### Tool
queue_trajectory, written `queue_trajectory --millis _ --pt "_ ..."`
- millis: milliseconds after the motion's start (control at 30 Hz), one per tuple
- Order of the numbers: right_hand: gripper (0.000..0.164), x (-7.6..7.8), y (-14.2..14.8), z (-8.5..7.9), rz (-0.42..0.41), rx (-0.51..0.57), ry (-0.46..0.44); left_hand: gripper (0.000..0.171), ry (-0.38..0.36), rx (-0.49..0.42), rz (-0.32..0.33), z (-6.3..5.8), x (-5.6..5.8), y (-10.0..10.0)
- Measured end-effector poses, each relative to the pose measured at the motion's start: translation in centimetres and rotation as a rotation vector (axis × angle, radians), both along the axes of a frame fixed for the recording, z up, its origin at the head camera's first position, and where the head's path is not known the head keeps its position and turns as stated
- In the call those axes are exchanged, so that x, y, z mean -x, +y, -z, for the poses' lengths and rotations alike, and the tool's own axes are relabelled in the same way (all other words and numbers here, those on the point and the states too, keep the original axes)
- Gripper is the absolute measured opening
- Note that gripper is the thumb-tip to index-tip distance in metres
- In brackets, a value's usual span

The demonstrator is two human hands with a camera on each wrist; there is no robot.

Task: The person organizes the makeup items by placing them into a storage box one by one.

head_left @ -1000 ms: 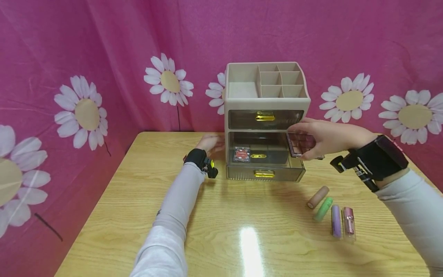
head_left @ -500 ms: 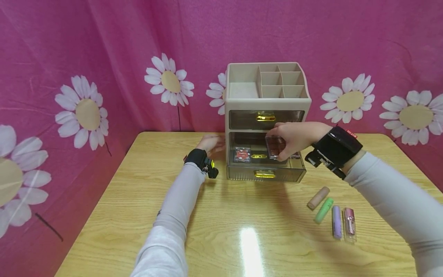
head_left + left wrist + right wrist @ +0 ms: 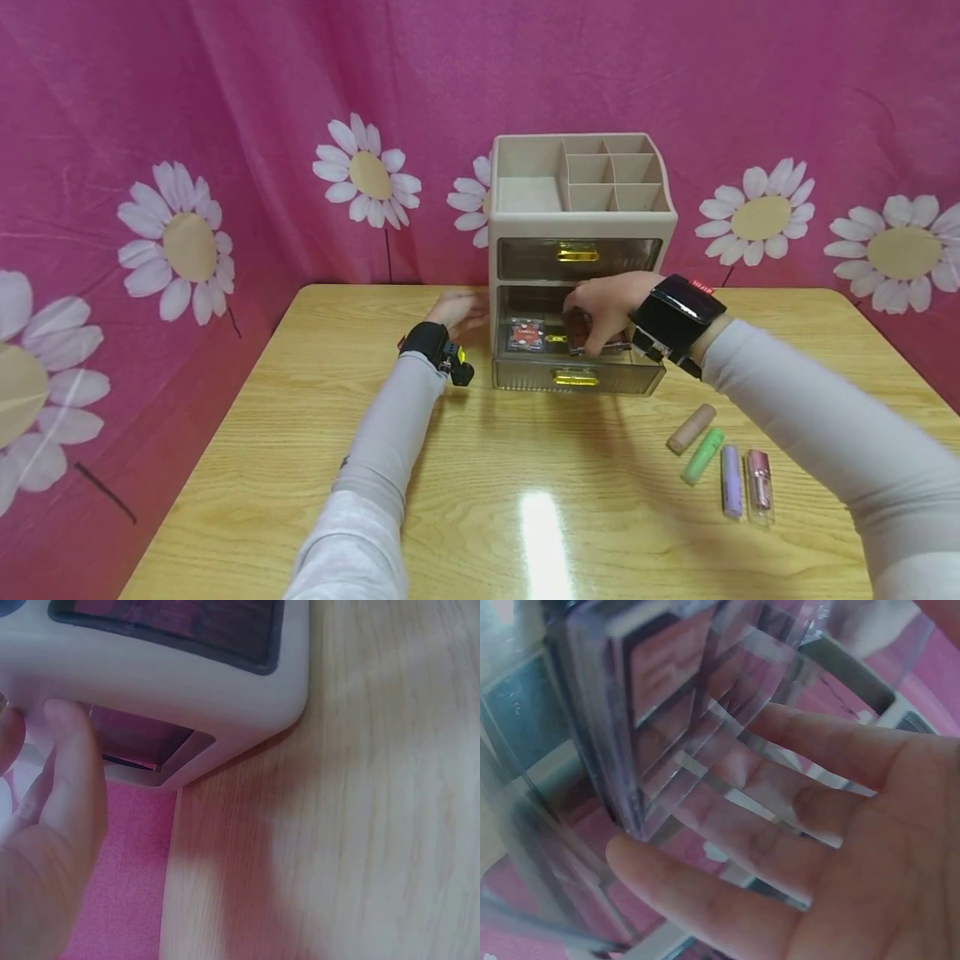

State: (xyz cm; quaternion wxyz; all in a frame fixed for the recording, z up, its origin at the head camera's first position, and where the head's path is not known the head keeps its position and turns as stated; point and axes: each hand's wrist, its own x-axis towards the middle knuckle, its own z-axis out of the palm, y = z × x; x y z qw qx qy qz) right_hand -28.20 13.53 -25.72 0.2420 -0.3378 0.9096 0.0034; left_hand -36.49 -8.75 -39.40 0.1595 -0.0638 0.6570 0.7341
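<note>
My right hand (image 3: 611, 302) reaches into the pulled-out lower drawer (image 3: 525, 377) of a beige makeup organizer (image 3: 585, 223). It pinches an eyeshadow palette (image 3: 671, 671) with a clear cover and reddish-brown pans; in the head view the hand hides much of it. On the drawer's left side lies a small square compact (image 3: 526, 334) with a red label. Against the organizer's left side rests my left hand (image 3: 457, 312), its fingers extended; the left wrist view shows the fingertips (image 3: 64, 716) at the beige side wall.
Right of the organizer, on the wooden table (image 3: 337, 375), lie a brown tube (image 3: 692, 428), a green tube (image 3: 702, 457), a purple tube (image 3: 731, 481) and a pink lip gloss (image 3: 760, 483). The upper drawer (image 3: 532, 259) is closed. A pink flowered cloth (image 3: 262, 100) hangs behind.
My right hand has moved left and down with the eyeshadow palette, from the drawer's right edge to inside the drawer. My left hand has stayed at the organizer's side.
</note>
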Motion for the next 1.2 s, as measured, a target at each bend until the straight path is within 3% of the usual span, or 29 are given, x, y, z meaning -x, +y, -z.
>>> queue_trajectory --millis 100,167,267,300,433,467,500,633,700,733,833,967,1000,1067,1133,1200 --pt "0.032 0.4 -0.2 0.6 0.047 -0.009 -0.045 0.038 -0.018 -0.003 0.001 -1.7 -1.5 0.1" --pt "0.03 0.7 -0.3 1.0 0.058 -0.011 -0.073 0.036 -0.019 -0.022 -0.005 -1.8 -1.7 0.1" --pt "0.026 0.9 -0.6 1.2 0.044 -0.025 -0.078 0.035 -0.003 -0.035 -0.012 -0.7 -0.8 0.0" --pt "0.026 0.9 -0.7 1.3 0.042 -0.028 -0.083 0.032 0.015 -0.062 0.002 0.4 0.2 -0.3" --pt "0.028 0.9 -0.9 1.3 0.05 -0.042 -0.092 0.032 0.031 -0.047 0.02 2.5 2.2 -0.6" --pt "0.028 0.9 -0.9 1.3 0.052 -0.045 -0.089 0.033 0.036 -0.047 0.03 2.6 2.2 -0.7" --pt "0.029 0.9 -0.9 1.4 0.053 -0.051 -0.082 0.033 0.05 -0.063 0.046 3.7 3.2 -0.9" --pt "0.037 1.0 -0.9 1.7 0.044 -0.076 -0.024 0.035 0.059 -0.09 0.062 5.8 5.2 -1.3" --pt "0.046 1.1 -0.9 1.8 0.049 -0.089 0.0 0.034 0.056 -0.095 0.058 6.3 5.7 -1.3" --pt "0.052 1.1 -0.9 1.9 0.054 -0.094 0.01 0.034 0.062 -0.11 0.065 6.2 5.5 -1.4" --pt "0.068 1.1 -0.9 2.3 0.085 -0.103 0.026 0.033 0.035 -0.078 0.025 3.5 3.0 -0.8" --pt "0.075 1.2 -0.8 2.7 0.119 -0.101 0.053 0.037 0.001 -0.016 -0.019 0.1 -0.1 0.0" --pt "0.077 1.2 -0.8 2.7 0.128 -0.095 0.053 0.037 -0.003 -0.016 -0.018 -0.1 -0.2 0.0" --pt "0.077 1.2 -0.9 2.8 0.136 -0.091 0.053 0.038 -0.003 -0.019 -0.007 -0.2 -0.5 0.0" --pt "0.079 1.2 -0.9 2.8 0.142 -0.09 0.046 0.035 0.012 -0.054 0.014 1.4 1.0 -0.4" --pt "0.08 1.2 -0.9 2.8 0.153 -0.091 0.031 0.033 0.033 -0.087 0.029 3.8 3.3 -0.9"
